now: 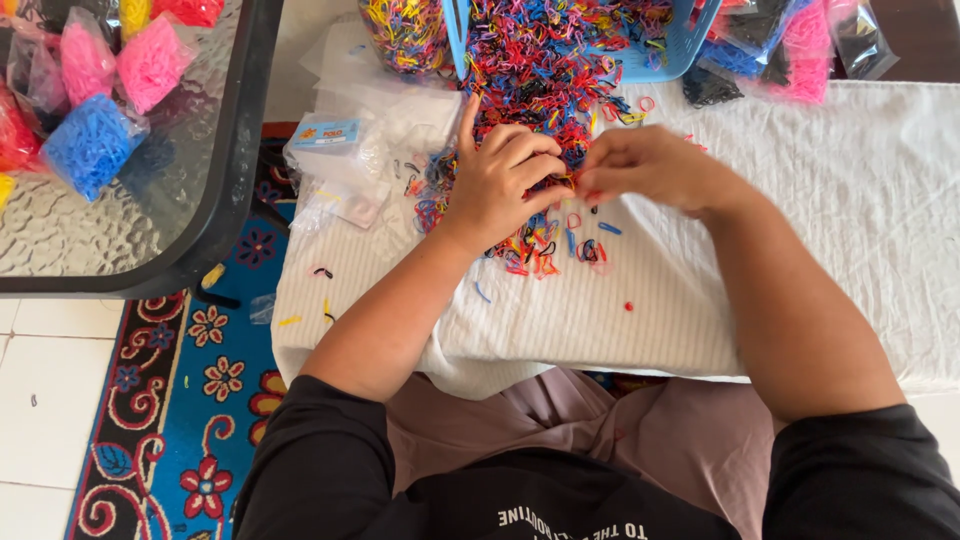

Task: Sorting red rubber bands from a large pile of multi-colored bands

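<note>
My left hand (500, 180) rests on a heap of small coloured elastic bands (545, 70) spread over a white cloth (800, 200), its fingers curled and pinching a few bands. My right hand (650, 165) meets it fingertip to fingertip, also pinching small bands at the heap's near edge. Loose bands (560, 250) in red, blue, black and yellow lie scattered just below both hands. A single red bead-like piece (629, 306) sits alone nearer to me.
A blue plastic basket (660, 60) lies tipped at the top with bands spilling out. Clear plastic bags (345, 150) are left of the heap. Bagged pink, blue and red bands (100, 90) lie on a glass table (230, 150) at left. A patterned rug (200, 400) covers the floor.
</note>
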